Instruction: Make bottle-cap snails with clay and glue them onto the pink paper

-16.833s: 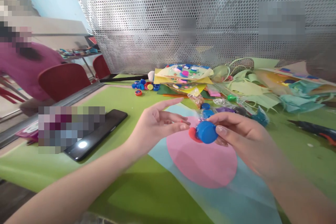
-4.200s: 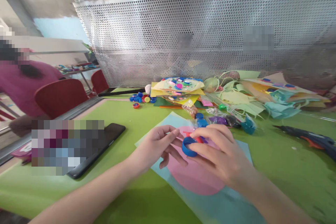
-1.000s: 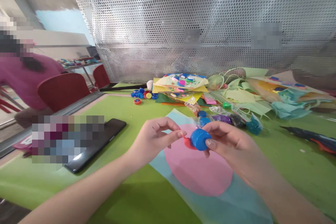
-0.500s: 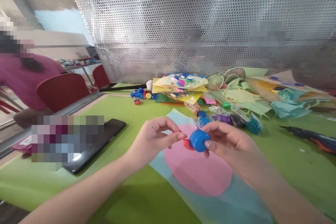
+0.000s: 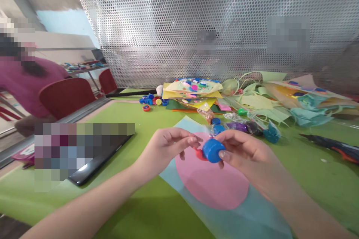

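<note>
My right hand [image 5: 244, 151] pinches a blue bottle cap [image 5: 213, 151] between thumb and fingers, above the paper. A soft-looking red piece [image 5: 200, 154], perhaps modelling clay, sticks out at the cap's left side. Just left of it, my left hand [image 5: 175, 143] has thumb and fingertips pressed together; whatever is between them is too small to make out. Under both hands lies a pink paper oval [image 5: 213, 190] on a light blue sheet [image 5: 252, 220]. More blue caps [image 5: 217, 130] rest on the sheet's far end.
A black phone [image 5: 92, 168] lies at left, partly blurred out. Behind are loose bottle caps [image 5: 150, 99], decorated paper pieces [image 5: 193, 91], bags of coloured clay [image 5: 238, 127] and green paper scraps [image 5: 258, 101]. A dark glue gun [image 5: 333, 145] lies at right. A perforated metal panel [image 5: 179, 26] stands behind.
My left fingertips have shifted slightly, and the red bit seen at them before no longer shows there. My right hand and the blue cap stay nearly in place.
</note>
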`<state>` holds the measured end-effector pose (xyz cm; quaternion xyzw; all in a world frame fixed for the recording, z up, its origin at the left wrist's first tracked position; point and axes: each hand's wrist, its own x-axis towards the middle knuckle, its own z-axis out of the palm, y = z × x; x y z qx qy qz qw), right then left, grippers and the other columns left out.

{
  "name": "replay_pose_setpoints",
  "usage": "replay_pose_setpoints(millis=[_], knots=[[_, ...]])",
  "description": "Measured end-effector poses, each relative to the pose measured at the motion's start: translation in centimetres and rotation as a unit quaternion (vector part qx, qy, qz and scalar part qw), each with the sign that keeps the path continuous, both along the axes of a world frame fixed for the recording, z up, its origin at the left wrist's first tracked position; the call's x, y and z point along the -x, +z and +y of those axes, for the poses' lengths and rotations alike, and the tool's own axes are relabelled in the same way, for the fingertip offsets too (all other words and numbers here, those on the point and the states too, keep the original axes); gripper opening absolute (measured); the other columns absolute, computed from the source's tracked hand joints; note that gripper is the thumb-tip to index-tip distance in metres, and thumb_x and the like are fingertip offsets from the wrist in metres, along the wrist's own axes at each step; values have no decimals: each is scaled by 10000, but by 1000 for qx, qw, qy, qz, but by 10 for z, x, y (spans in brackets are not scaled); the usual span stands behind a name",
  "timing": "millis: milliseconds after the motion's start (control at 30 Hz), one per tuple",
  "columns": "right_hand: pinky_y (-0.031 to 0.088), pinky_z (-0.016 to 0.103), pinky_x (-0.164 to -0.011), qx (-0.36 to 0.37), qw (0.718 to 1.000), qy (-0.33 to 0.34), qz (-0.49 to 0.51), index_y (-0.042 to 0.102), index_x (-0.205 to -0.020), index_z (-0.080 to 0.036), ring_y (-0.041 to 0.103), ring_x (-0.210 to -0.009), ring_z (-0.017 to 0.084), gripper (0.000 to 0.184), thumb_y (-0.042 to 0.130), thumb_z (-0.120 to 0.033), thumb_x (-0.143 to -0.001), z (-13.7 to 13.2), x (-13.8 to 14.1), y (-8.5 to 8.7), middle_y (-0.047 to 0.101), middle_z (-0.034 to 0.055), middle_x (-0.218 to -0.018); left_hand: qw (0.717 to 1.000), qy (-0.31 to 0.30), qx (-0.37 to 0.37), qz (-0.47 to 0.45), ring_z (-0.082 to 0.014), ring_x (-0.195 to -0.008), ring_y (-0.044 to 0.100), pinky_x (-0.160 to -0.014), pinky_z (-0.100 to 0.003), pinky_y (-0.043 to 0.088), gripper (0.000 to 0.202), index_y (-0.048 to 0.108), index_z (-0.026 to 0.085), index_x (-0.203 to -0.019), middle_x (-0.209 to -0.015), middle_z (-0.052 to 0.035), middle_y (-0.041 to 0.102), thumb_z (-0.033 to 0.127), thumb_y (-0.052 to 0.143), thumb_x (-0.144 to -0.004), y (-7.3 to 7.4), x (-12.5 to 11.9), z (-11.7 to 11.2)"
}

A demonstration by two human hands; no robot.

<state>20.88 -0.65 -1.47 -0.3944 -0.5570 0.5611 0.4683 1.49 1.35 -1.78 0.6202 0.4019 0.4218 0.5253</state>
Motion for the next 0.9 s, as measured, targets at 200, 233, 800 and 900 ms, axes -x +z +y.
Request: replay_pose_setpoints(millis=[200,233,800,900], knots=[[523,258,-608,-8,1000,-4,-21,638,-832,-223,583,-646,127,169,705,-324,-715,-1,1,0,646,15,-762,1000,-1,8,-1,-87,-546,532,-505,-197,458,177,644,151,-673,-631,9,621,303,735,-670,-1,-1,0],[527,262,-610,-8,1000,-5,-24,637,-834,-222,586,-650,131,176,705,-331,-714,-1,1,0,645,18,-761,1000,1,9,-2,-88,-540,531,-499,-199,457,195,642,149,-663,-624,7,620,320,737,-667,0,-1,1],[534,271,-661,-28,997,-27,-62,634,-824,-238,632,-752,165,139,695,-300,-714,-3,1,2,671,14,-805,992,-49,87,-79,-114,-634,570,-571,-228,511,241,733,185,-764,-739,-27,670,410,645,-767,-3,-5,-4],[532,269,-657,-36,996,-36,-69,633,-821,-241,635,-742,164,142,695,-307,-712,-3,1,1,677,13,-808,990,-51,83,-98,-99,-665,563,-570,-187,476,185,737,224,-831,-785,-16,676,359,612,-812,-5,-4,-6]])
